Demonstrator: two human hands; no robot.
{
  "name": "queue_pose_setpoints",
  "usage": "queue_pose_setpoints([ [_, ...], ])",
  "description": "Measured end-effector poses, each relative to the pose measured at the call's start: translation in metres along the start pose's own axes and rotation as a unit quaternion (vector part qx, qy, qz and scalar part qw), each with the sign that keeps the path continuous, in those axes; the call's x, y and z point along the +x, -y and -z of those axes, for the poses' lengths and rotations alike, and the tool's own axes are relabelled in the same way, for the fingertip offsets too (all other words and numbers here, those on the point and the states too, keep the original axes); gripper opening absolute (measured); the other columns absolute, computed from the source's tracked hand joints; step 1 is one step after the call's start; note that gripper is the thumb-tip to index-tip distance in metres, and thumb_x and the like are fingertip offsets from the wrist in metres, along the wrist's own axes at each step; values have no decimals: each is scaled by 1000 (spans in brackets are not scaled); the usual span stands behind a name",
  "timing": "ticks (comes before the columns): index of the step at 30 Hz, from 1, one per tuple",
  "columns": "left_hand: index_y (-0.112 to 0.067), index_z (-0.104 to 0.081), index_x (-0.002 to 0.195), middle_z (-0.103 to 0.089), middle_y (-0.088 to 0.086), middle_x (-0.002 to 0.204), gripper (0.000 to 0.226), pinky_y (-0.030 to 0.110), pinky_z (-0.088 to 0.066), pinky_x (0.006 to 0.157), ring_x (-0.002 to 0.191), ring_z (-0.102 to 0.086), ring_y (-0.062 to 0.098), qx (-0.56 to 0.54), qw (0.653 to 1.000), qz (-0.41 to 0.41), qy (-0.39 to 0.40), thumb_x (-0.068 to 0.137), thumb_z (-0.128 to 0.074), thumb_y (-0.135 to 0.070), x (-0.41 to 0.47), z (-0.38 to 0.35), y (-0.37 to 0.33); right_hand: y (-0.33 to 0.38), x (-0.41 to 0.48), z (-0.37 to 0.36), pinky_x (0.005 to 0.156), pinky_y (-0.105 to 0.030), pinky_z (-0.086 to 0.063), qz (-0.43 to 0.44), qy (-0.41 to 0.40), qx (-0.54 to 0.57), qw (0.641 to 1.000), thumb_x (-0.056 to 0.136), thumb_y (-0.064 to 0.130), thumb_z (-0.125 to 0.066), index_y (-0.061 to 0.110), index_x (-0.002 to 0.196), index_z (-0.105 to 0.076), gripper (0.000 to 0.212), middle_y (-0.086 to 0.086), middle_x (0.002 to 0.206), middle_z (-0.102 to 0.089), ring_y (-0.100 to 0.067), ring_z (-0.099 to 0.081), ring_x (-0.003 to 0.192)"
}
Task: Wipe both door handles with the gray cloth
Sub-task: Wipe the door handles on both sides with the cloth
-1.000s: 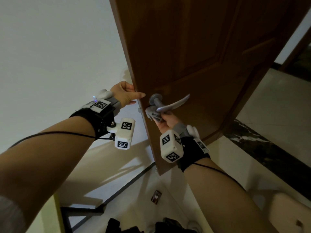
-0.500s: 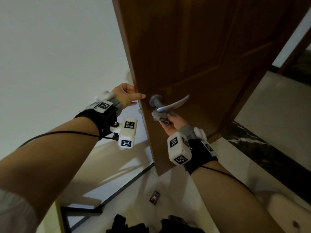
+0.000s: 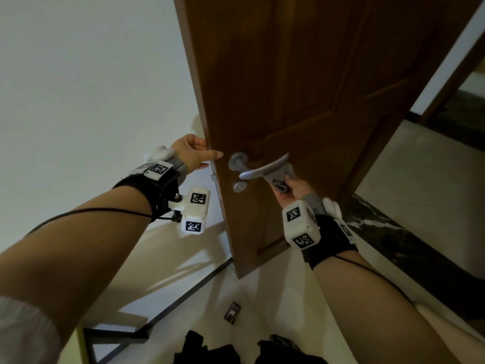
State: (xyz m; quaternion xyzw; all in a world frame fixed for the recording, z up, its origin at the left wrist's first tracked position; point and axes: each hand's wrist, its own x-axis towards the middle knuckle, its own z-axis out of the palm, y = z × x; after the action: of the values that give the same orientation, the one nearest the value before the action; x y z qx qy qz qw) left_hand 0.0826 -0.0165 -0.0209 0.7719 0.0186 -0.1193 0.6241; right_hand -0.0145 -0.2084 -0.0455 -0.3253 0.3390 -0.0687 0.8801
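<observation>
A brown wooden door (image 3: 301, 88) stands ajar in front of me. A silver lever handle (image 3: 259, 169) sticks out of its near face, with a round lock knob (image 3: 239, 187) below it. My right hand (image 3: 292, 193) holds the gray cloth (image 3: 282, 177) bunched up and pressed against the underside of the lever near its free end. My left hand (image 3: 193, 156) grips the door's edge at handle height, thumb on the near face, fingers behind. The handle on the far side is hidden by the door.
A white wall (image 3: 91, 88) lies left of the door. A small dark card (image 3: 232, 312) lies on the pale floor below. Dark shoes or fabric (image 3: 210, 353) sit at the bottom. A dark marble threshold (image 3: 393, 232) runs to the right.
My right hand has slid the gray cloth along the lever from its base by the rosette out toward the free end. My left hand stays on the door's edge.
</observation>
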Motion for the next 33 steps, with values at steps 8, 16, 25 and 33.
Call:
queue_pose_setpoints([
  [8, -19, -48, 74, -58, -1, 75, 34, 27, -55, 73, 73, -60, 12, 6, 1000, -5, -6, 67, -80, -11, -2, 5, -4, 20, -3, -6, 91, -32, -47, 50, -7, -38, 998, 99, 6, -33, 3, 140, -36, 41, -22, 123, -54, -33, -56, 111],
  [16, -19, -48, 74, -58, 0, 76, 34, 26, -55, 72, 72, -60, 12, 13, 1000, 4, -16, 67, -80, -10, -2, 14, 0, 17, 2, -17, 93, -34, -45, 108, -30, -200, 973, 93, 1, -48, 1, 132, -48, 40, -24, 132, -53, -37, -53, 120],
  [25, -19, -49, 74, -59, 1, 79, 34, 27, -56, 73, 74, -60, 12, 5, 1000, 1, -28, 66, -81, -11, -2, 24, 1, 7, -9, -44, 98, -49, -47, 159, 10, -467, 870, 86, 6, -60, -4, 118, -60, 33, -24, 118, -63, -38, -60, 108],
  [33, -19, -51, 78, -62, 0, 81, 32, 24, -55, 71, 79, -62, 12, -1, 1000, -8, -28, 67, -80, -13, -8, 27, -3, -3, -18, -66, 90, -47, -53, 147, 47, -554, 818, 86, 10, -62, -6, 108, -63, 27, -25, 111, -66, -38, -65, 100],
])
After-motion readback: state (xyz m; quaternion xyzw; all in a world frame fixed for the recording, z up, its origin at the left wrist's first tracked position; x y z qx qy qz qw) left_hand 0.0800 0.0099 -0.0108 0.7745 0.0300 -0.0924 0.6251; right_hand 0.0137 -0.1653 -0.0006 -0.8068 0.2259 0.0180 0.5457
